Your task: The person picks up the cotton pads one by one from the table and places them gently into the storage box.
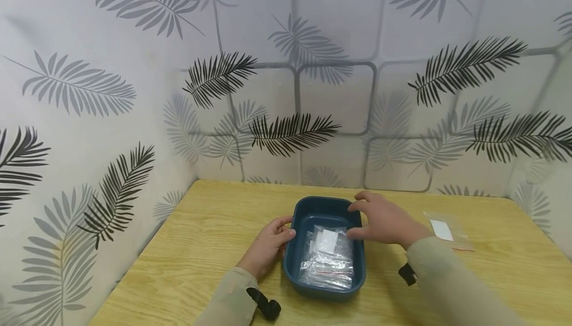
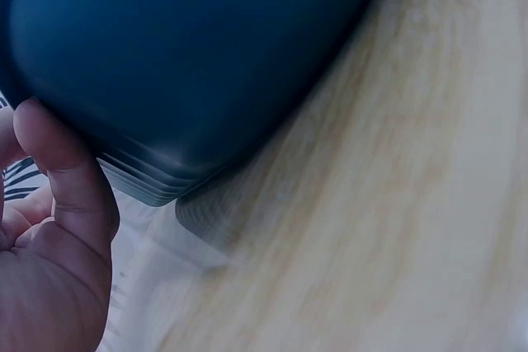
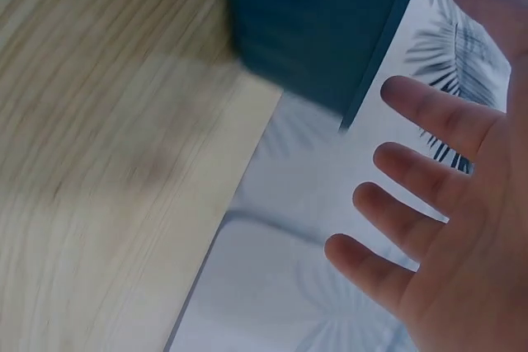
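A dark blue plastic bin [image 1: 326,293] with rounded corners stands on the wooden table. Inside it lie several clear zip bags [image 1: 328,271], stacked, with a white card or label showing on top. My left hand [image 1: 268,244] holds the bin's left side, thumb at the rim; in the left wrist view the thumb [image 2: 62,162] bends against the bin's edge. Over the bin's right rim hovers my right hand [image 1: 386,221], fingers spread and holding nothing. The right wrist view shows those fingers [image 3: 404,204] apart from the bin wall [image 3: 313,30].
On the table [image 1: 214,246], to the right of the bin, lies a clear zip bag [image 1: 462,234] with a white card in it. A wall [image 1: 335,102] with a leaf pattern rises behind the table, and another stands at the left.
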`<action>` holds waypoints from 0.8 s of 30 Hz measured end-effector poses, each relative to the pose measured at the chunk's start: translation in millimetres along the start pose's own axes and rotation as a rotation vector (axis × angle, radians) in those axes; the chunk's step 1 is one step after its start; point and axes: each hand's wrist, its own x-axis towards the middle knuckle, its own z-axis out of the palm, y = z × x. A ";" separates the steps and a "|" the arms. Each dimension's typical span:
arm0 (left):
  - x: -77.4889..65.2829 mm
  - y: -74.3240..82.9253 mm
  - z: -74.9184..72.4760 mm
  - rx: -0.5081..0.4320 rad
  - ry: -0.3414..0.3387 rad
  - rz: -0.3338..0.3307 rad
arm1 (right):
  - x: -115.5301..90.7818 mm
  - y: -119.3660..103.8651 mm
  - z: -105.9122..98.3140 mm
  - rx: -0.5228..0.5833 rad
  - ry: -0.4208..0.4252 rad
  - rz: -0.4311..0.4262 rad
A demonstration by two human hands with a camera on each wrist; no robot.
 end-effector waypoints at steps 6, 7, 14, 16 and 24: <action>-0.1 0.3 -0.6 -0.008 -0.011 0.007 | -13.5 30.6 -5.5 0.031 0.016 0.004; 0.0 0.1 -0.6 -0.008 -0.013 0.008 | -16.6 35.8 -6.6 0.035 0.021 0.004; 0.1 -0.6 -0.9 -0.015 -0.009 0.003 | -39.6 78.2 -11.2 0.093 0.008 0.029; 0.2 -1.2 -1.2 -0.017 -0.009 0.001 | -46.5 92.4 -11.5 0.107 0.001 0.037; 1.2 -2.2 -2.1 -0.003 -0.002 0.004 | -74.6 147.1 -8.5 0.068 0.014 0.081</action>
